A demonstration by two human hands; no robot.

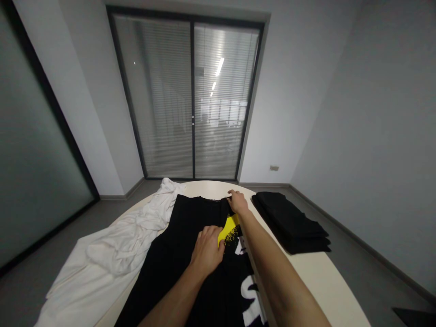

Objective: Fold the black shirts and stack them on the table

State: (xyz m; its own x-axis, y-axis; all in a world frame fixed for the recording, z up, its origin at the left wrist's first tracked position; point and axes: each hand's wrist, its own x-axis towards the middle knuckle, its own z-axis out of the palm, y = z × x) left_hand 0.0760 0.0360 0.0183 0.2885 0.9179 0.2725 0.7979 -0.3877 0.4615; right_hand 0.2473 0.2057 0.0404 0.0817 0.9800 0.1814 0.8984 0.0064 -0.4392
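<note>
A black T-shirt (pixel 163 259) lies spread on the table in front of me, its right side folded inward so that a yellow splash print and white lettering show. My left hand (pixel 208 249) is on the middle of the shirt, thumb and fingers closed on the folded edge by the yellow print. Farther off, my right hand (pixel 238 202) pinches the shirt's upper right corner, near the collar. The fabric between the fingers is partly hidden by both hands.
A stack of folded black clothes (pixel 289 222) sits at the table's right. Crumpled white cloth (pixel 116 245) covers the left side and hangs toward the edge. The pale rounded table (pixel 335 277) stands before a glass door with blinds (pixel 163 104).
</note>
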